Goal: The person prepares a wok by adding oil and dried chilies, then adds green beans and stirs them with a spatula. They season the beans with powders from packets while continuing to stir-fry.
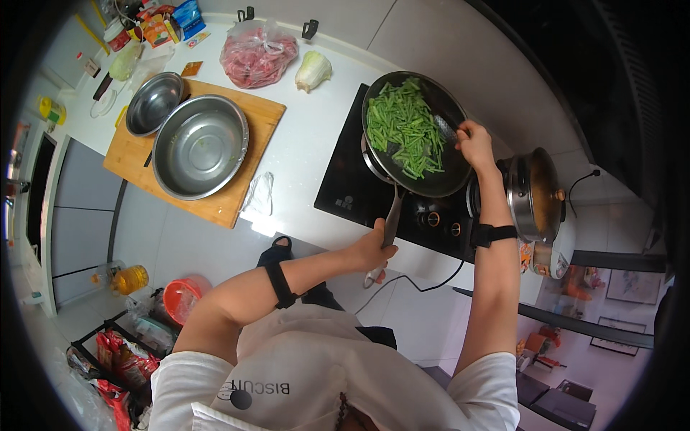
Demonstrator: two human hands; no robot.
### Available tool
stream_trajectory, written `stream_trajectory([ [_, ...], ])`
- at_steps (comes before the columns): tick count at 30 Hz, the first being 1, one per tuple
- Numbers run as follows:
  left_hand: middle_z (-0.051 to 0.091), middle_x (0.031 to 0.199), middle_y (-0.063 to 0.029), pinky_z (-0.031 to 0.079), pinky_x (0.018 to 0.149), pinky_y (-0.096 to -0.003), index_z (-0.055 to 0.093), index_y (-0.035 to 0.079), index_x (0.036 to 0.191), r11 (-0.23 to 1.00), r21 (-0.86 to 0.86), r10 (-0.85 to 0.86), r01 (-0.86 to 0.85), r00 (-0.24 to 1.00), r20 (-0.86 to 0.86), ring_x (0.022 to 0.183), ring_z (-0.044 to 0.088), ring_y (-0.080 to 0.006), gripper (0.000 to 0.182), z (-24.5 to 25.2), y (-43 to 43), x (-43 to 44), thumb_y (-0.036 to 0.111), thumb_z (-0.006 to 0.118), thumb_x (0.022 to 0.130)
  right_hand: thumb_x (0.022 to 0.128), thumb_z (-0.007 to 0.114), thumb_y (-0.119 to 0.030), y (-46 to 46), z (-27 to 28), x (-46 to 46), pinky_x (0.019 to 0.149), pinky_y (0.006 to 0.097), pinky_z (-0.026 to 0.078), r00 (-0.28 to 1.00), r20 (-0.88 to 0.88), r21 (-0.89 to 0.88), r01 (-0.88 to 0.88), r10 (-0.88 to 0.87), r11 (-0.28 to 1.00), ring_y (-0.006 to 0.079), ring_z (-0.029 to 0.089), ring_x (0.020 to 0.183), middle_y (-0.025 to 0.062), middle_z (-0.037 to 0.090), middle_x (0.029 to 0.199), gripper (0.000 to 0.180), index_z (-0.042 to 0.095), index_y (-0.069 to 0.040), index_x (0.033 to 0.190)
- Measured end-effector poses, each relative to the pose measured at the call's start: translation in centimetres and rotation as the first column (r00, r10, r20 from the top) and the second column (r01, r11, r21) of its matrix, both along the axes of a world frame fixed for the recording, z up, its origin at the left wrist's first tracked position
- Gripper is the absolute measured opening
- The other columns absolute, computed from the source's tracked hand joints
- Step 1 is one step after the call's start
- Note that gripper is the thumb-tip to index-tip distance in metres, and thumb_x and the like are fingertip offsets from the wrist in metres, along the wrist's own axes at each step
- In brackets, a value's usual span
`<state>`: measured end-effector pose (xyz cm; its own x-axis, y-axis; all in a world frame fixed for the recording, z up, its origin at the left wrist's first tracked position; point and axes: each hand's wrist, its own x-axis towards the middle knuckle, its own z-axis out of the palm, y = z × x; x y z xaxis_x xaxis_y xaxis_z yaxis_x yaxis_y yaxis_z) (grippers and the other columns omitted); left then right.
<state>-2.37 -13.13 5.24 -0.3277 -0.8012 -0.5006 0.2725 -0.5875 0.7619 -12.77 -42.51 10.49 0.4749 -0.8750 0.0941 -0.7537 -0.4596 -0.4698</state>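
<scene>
A dark frying pan (458,183) full of cut green beans (404,126) is tilted over the black cooktop (345,178). My left hand (372,249) is closed around the pan's metal handle (395,213). At the pan's right rim is my right hand (474,143), its fingers curled beside a metal utensil (445,129) that reaches into the pan; most of the utensil's handle is hidden, and whether I grip it or the rim is hard to tell.
A steel pot with a glass lid (539,194) stands right of my right forearm. A large steel basin (202,145) and a smaller bowl (155,102) rest on a wooden cutting board (267,116). Bagged raw meat (256,56) and a cabbage piece (314,71) lie along the wall.
</scene>
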Motion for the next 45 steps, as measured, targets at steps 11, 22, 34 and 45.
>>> stream_trajectory([
  [11,0.048,0.076,-0.0140,0.053,0.044,-0.0334,0.019,0.004,0.110,0.999,0.031,0.014,-0.013,1.000,-0.013,0.052,0.058,-0.0211,0.036,-0.5,0.1,-0.3,0.018,0.049,0.095,0.078,0.061,-0.005,11.4,11.8,-1.7,0.066,0.0473,0.048,0.817,-0.508,-0.215,-0.428,0.274,0.878,0.0378,0.061,0.073,0.0189,0.061,0.069,0.006,0.061,-0.004,0.084],
  [22,0.049,0.076,-0.0134,0.054,0.045,-0.0335,0.020,0.004,0.109,1.000,-0.006,0.005,-0.004,1.000,0.029,0.052,0.059,-0.0210,0.034,-0.6,0.1,-0.3,0.018,0.048,0.095,0.078,0.057,-0.002,11.3,5.1,-1.4,0.068,0.0475,0.049,0.867,-0.493,-0.198,-0.194,0.073,0.961,0.0407,0.062,0.079,0.0230,0.063,0.077,0.011,0.059,0.000,0.088],
  [34,0.049,0.074,-0.0137,0.050,0.044,-0.0341,0.020,0.004,0.106,1.000,-0.018,0.003,-0.003,1.000,0.006,0.051,0.059,-0.0222,0.032,-0.2,0.1,0.0,0.015,0.047,0.095,0.081,0.057,-0.010,0.1,1.1,0.0,0.065,0.0395,0.050,0.994,-0.091,0.065,0.073,-0.067,0.995,0.0318,0.065,0.066,0.0173,0.063,0.069,0.010,0.060,-0.001,0.084],
  [45,0.053,0.072,-0.0165,0.050,0.046,-0.0373,0.021,0.002,0.104,0.995,-0.088,0.041,-0.036,0.997,0.058,0.049,0.059,-0.0247,0.035,-1.8,0.1,-0.6,0.019,0.050,0.093,0.080,0.060,-0.008,11.7,8.7,0.2,0.063,0.0454,0.046,0.775,-0.514,-0.131,-0.495,0.368,0.859,0.0366,0.060,0.072,0.0163,0.061,0.074,0.009,0.060,-0.006,0.088],
])
